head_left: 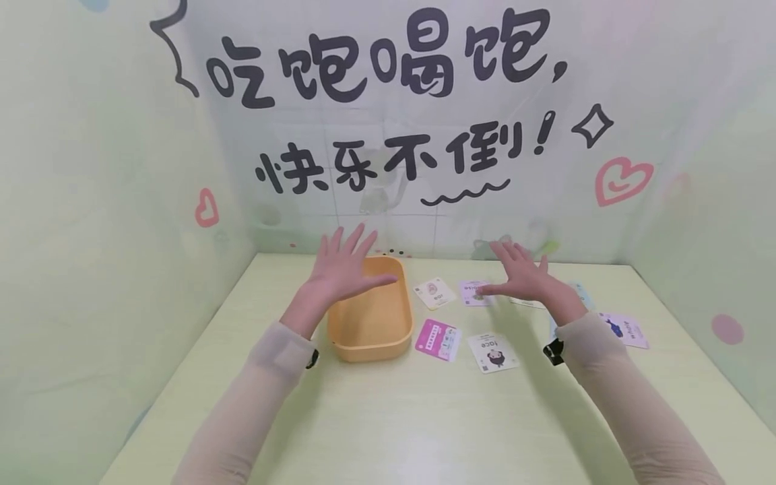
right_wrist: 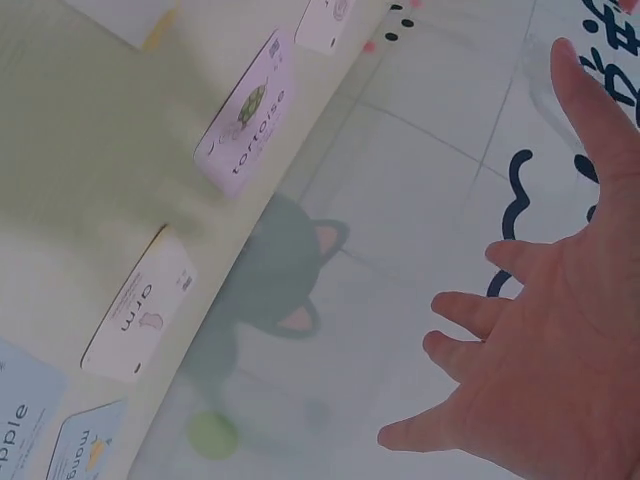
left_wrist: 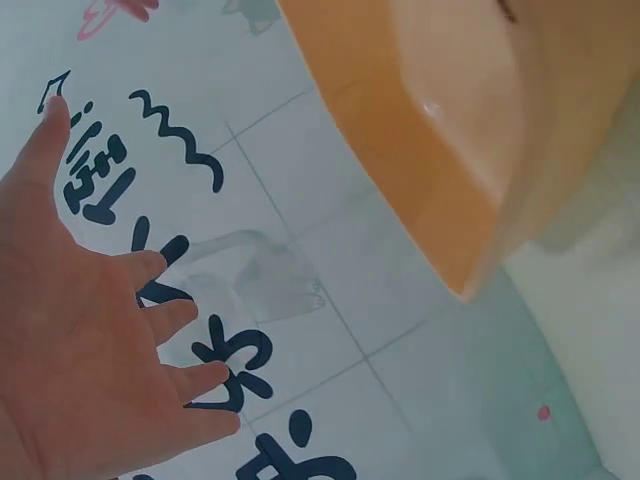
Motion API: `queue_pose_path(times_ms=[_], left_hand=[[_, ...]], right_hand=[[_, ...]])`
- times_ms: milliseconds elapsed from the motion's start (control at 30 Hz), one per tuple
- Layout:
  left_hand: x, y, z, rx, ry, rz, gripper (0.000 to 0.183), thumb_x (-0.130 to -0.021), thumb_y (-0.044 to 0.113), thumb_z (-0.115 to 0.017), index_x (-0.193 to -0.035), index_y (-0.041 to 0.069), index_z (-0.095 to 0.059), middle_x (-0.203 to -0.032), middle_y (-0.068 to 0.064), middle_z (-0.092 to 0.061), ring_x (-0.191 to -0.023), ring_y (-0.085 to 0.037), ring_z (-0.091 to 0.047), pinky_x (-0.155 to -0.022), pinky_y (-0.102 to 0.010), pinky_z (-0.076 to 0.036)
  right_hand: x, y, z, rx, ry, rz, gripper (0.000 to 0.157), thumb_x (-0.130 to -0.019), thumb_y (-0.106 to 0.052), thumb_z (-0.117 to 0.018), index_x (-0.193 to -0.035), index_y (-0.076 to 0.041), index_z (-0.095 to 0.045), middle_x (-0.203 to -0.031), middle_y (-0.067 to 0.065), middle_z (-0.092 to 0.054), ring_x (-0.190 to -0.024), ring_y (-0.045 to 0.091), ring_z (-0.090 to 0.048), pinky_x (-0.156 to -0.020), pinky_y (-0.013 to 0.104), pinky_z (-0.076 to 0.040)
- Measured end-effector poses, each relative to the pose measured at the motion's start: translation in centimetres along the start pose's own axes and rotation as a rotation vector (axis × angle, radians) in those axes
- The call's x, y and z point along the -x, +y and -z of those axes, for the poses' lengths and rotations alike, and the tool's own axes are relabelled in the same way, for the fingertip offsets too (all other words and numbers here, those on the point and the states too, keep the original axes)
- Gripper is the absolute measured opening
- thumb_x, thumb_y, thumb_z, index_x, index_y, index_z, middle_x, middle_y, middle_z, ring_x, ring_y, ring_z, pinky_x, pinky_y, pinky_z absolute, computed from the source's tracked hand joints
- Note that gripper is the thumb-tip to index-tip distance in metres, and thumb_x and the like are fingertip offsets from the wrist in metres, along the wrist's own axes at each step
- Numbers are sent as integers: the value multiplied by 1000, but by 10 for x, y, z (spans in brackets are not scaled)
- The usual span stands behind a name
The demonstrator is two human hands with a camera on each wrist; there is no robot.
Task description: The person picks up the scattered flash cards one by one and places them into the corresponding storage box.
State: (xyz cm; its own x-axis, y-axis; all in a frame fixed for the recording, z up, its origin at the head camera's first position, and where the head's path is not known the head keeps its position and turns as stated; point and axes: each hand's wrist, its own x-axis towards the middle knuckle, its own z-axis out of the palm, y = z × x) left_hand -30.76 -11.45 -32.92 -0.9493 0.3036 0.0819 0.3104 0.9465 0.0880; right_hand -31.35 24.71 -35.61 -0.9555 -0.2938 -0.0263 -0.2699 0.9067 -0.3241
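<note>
Both hands are raised above the table with fingers spread and hold nothing. The left hand (head_left: 341, 271) overlaps the orange plastic bin (head_left: 371, 353) in the head view; in the left wrist view that bin (left_wrist: 400, 180) shows at upper right, apart from the fingers. My right hand (head_left: 523, 275) hovers over the back row of cards, partly covering the lilac tortoise card (head_left: 469, 294). In the right wrist view the tortoise card (right_wrist: 245, 120), an arm card (right_wrist: 140, 305) and a blue apple card (right_wrist: 25, 400) lie on the table beyond the fingers.
Around the bin's right side lie a pink card (head_left: 438, 340), a face card (head_left: 494, 353) and a white card (head_left: 434, 293). A whale card (head_left: 627, 330) is far right. Behind the table (head_left: 388, 431) hangs a printed curtain (head_left: 388, 229).
</note>
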Motion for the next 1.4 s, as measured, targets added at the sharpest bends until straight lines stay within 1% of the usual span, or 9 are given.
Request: queue_pose_path(times_ms=[167, 433, 600, 800, 933, 1033, 1133, 1267, 1400], left_hand=[[2, -23, -13, 41, 31, -56, 99, -85, 79, -48, -161, 23, -18, -170, -7, -11, -155, -42, -6, -126, -61, -2], [-9, -64, -43, 69, 29, -120, 84, -94, 67, -47, -159, 19, -26, -167, -11, -22, -154, -38, -16, -128, -55, -9], [-20, -79, -61, 71, 30, -142, 80, -96, 65, -46, -158, 16, -31, -167, -11, -22, -152, -39, -23, -127, -55, -15], [-32, -85, -75, 92, 26, -143, 77, -97, 63, -45, -156, 15, -34, -168, -10, -19, -153, -37, -24, -127, -54, -15], [-39, -87, -82, 106, 11, -145, 76, -99, 62, -43, -156, 13, -33, -167, -11, -20, -153, -35, -23, -127, -54, -12], [-41, -88, -87, 114, -6, -134, 77, -99, 62, -42, -156, 11, -33, -166, -12, -25, -153, -35, -23, -127, -55, -12], [-41, -88, -91, 118, -20, -122, 78, -99, 63, -40, -156, 11, -32, -164, -14, -30, -153, -35, -25, -127, -55, -12], [-41, -87, -94, 139, -23, -108, 79, -99, 63, -40, -157, 10, -30, -163, -14, -30, -152, -35, -26, -128, -53, -12], [-43, -84, -95, 154, -10, -110, 79, -99, 62, -42, -157, 9, -30, -164, -14, -30, -152, -36, -26, -127, -53, -15]], right_hand=[[2, -12, -12, -21, -18, 33, 110, -81, -62, -71, -160, -9, -14, -165, 24, -13, -152, 48, -6, -109, 83, 6], [4, -34, -35, -28, -79, 76, 108, -80, -62, -72, -160, -10, -20, -165, 22, -20, -152, 46, -15, -114, 79, 2], [2, -47, -49, -6, -154, 112, 101, -80, -56, -75, -155, -5, -31, -161, 24, -28, -149, 46, -26, -120, 69, -13], [2, -63, -67, 17, -290, 94, 98, -76, -52, -80, -150, -1, -41, -154, 24, -41, -139, 43, -44, -115, 59, -38], [4, -74, -82, 88, -336, 62, 96, -69, -53, -85, -143, -2, -51, -134, 17, -55, -113, 29, -59, -101, 49, -52], [4, -79, -92, 143, -331, 56, 91, -64, -50, -90, -136, -4, -57, -122, 12, -57, -102, 23, -56, -94, 44, -55], [2, -82, -98, 158, -314, 57, 84, -63, -41, -92, -131, -4, -60, -115, 11, -57, -100, 24, -55, -93, 43, -55], [-3, -84, -99, 125, -328, 24, 80, -64, -32, -93, -128, -3, -56, -108, 10, -60, -100, 25, -56, -94, 44, -54], [-5, -84, -98, 107, -343, -14, 85, -63, -31, -94, -129, 0, -52, -108, 10, -59, -101, 25, -53, -95, 44, -53]])
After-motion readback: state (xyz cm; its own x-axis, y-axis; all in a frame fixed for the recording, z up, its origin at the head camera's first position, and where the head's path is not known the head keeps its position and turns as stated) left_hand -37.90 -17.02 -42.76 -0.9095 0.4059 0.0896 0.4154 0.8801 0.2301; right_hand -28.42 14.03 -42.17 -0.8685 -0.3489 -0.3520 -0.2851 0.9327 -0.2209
